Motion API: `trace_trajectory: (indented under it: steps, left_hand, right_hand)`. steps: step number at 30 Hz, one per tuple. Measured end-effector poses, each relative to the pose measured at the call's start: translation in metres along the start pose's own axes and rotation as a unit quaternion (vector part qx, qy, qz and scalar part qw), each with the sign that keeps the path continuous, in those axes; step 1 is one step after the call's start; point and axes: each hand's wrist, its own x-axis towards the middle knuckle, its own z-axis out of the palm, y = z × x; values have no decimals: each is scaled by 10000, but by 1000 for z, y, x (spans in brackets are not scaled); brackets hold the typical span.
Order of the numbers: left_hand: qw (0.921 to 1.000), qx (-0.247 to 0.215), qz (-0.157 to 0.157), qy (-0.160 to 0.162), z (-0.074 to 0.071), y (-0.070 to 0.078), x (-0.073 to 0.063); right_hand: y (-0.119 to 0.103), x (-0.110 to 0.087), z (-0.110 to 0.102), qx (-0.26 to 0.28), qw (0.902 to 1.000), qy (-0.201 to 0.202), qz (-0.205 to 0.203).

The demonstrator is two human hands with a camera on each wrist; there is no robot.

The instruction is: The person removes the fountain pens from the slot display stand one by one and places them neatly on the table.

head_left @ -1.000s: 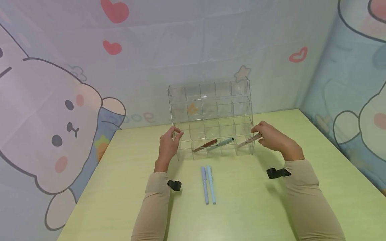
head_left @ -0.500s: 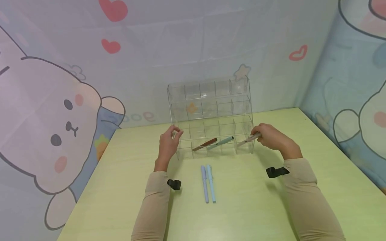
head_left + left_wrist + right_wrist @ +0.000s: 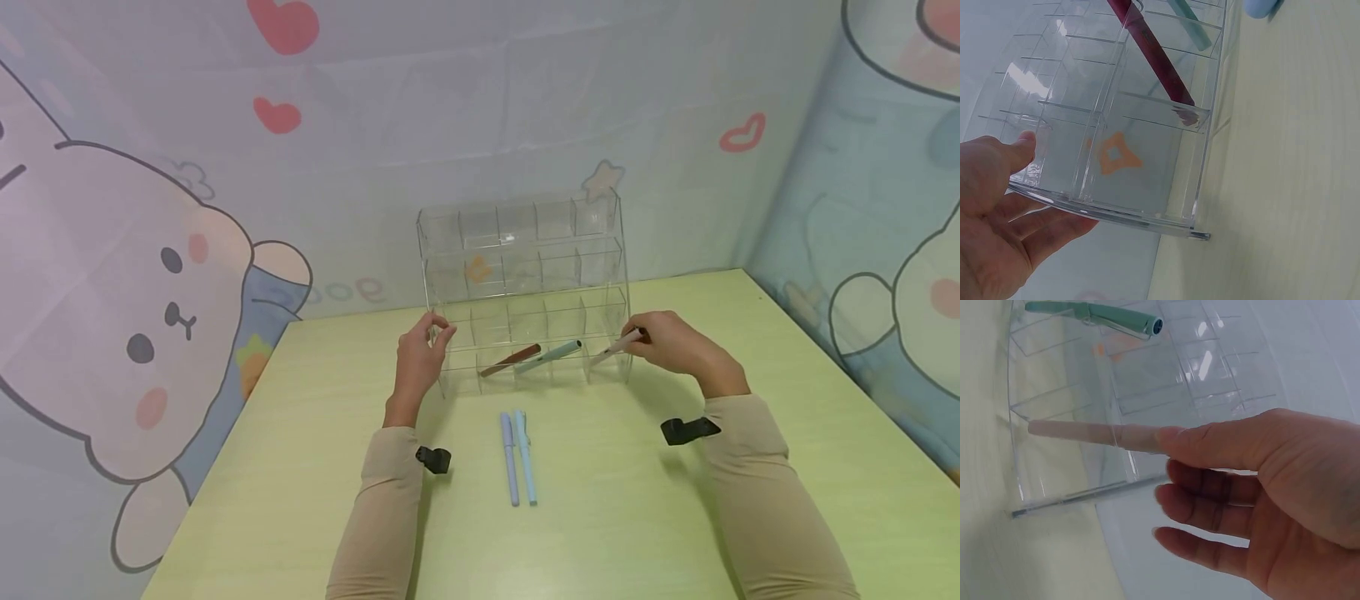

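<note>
Pale pen (image 3: 1094, 433): we have it in the bottom row of the clear rack (image 3: 489, 325), 3 o'clock end slot, lower end in, upper end held. In the last second the right hand (image 3: 678, 343) has edged toward 9 o'clock and the pen's dark upper end now shows clear of it; we read that as nearly seated, not yet let go. Long axis runs 8 to 2 o'clock, tilted, dark end at 2. Right fingers are clamped on the pen near its top. Green pen (image 3: 551, 357) and red pen (image 3: 512, 361) lean likewise, toward 9. Left hand (image 3: 420, 354) has its fingers clamped on the rack's 9 o'clock side. Lavender pen (image 3: 509, 458) and blue pen (image 3: 527, 458) lie on the counter (image 3: 585, 517) at 6, axes roughly 12 to 6.
</note>
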Motion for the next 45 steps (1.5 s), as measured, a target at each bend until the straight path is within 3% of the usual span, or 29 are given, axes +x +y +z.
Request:
trace_trajectory:
  steps: [20, 25, 36, 45]
  left_hand:
    - [10000, 7, -26, 13, 1, -1, 0]
    - [9999, 26, -104, -17, 1, 0, 0]
    - [9998, 39, -183, -4, 1, 0, 1]
    - [9999, 37, -166, -23, 0, 0, 1]
  right_hand:
    - [-21, 20, 33, 551, 9913, 1175, -203]
    - [-22, 21, 37, 994, 9841, 1470, -85]
    - [-23, 20, 33, 1103, 9708, 2115, -236]
    - [-26, 19, 27, 876, 9458, 3035, -750]
